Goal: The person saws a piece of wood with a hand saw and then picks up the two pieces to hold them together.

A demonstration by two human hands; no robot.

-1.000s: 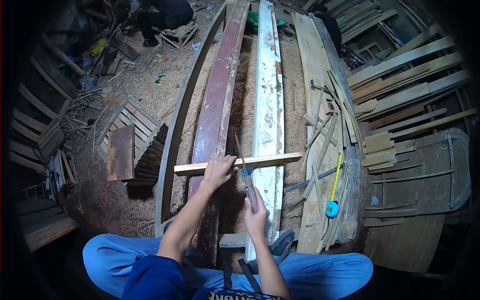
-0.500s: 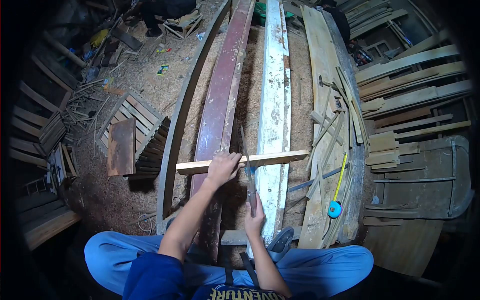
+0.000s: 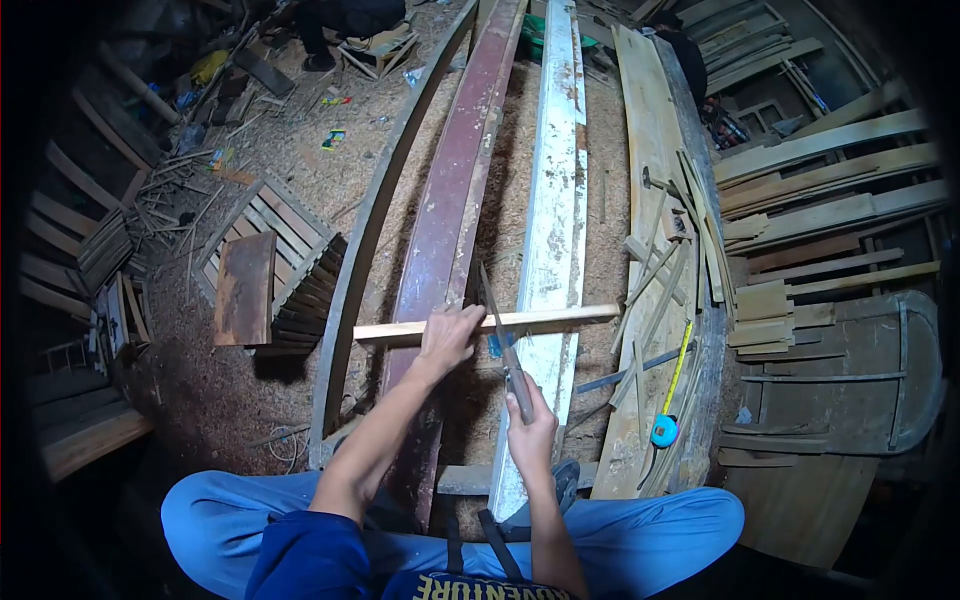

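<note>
Two bare hands at a wooden strip [image 3: 570, 316] with a saw [image 3: 508, 355].
The right hand [image 3: 532, 430] is closed around the saw's handle, near a blue tape measure [image 3: 665, 430]; beyond, the left hand [image 3: 450, 335] grips the strip, fingers curled over it, where it lies across the maroon plank [image 3: 450, 200] and white plank [image 3: 553, 220]; far off, a dark-clothed person [image 3: 350, 20].

Noted a blue tape measure [image 3: 665, 431], yellow blade extended, on the pale plank [image 3: 643, 100] at right, near loose thin strips [image 3: 712, 235]. Observed a slatted wooden crate [image 3: 283, 232] at left, brown board [image 3: 245, 290] against it. Recorded stacked boards [image 3: 820, 162] at far right, colored wrappers [image 3: 333, 140] on the shavings-strewn floor [image 3: 290, 140], and a person [image 3: 355, 18] in dark clothing at upper left.
</note>
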